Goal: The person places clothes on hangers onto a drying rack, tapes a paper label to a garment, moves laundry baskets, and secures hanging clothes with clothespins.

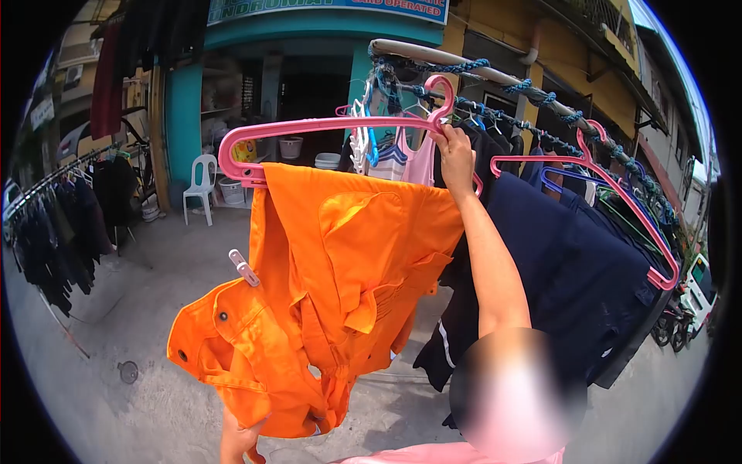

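My right hand [456, 158] is closed around a large pink hanger [332, 126] just below its hook. Over that hanger drapes an orange work garment [363, 247] with flap pockets and dark snaps, its lower part bunched and swung to the left. A pale clothespin [244, 267] is clipped to the garment. At the bottom, my left hand [241, 441] touches the underside of the bunched cloth; the fabric hides most of its fingers. Right of my right arm, dark navy clothes [556, 271] hang from another pink hanger [630, 193].
A pole [464, 66] wrapped with blue rope carries several hangers and garments. Another rack with dark clothes [66, 224] stands at left. A white plastic chair [201, 185] and buckets [291, 147] are by the teal shopfront. Parked vehicles show at far right.
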Motion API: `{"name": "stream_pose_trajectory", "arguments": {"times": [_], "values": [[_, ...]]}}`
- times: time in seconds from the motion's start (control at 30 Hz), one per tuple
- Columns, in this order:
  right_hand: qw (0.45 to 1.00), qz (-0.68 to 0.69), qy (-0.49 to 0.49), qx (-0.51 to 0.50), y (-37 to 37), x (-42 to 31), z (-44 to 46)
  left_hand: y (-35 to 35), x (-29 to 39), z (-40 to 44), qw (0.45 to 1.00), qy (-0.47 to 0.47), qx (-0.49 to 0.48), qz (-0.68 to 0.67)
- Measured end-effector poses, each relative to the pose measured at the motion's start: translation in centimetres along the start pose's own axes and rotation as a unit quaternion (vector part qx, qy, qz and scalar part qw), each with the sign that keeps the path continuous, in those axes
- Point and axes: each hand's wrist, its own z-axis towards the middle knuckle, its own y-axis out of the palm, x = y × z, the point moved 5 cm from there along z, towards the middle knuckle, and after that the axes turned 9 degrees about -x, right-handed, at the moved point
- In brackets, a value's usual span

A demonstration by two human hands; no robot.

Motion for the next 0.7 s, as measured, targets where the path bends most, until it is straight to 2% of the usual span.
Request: {"name": "stream_pose_trajectory", "arguments": {"times": [0.07,0.17,0.23,0.3,0.33,0.47,0.6,0.7], "values": [[1.000,0.015,-0.017,0.021,-0.2,-0.4,1.2,0.1,0.6,-0.6,0.996,-0.006,0.079,-0.029],[0.998,0.047,-0.036,0.024,0.1,-0.7,2.7,-0.7,0.1,-1.9,0.994,-0.010,0.109,0.002],[0.996,0.063,-0.049,0.025,0.7,-1.1,3.7,-0.8,0.6,-2.6,0.991,-0.010,0.129,-0.037],[0.993,0.093,-0.061,0.039,1.4,-1.6,4.7,-1.6,1.4,-3.6,0.975,0.005,0.213,-0.070],[0.990,0.126,-0.064,0.018,1.9,-1.7,5.4,-1.9,2.6,-3.8,0.978,0.025,0.207,-0.022],[0.981,0.183,-0.061,0.001,3.1,-3.5,7.8,-1.5,5.3,-3.4,0.983,0.055,0.170,-0.032],[0.957,0.286,-0.056,0.000,3.9,-4.6,7.8,0.0,5.3,0.8,0.993,-0.004,0.083,-0.085],[0.935,0.351,-0.021,-0.055,5.5,-4.4,7.2,3.7,5.3,3.2,0.991,-0.046,0.013,-0.123]]}}
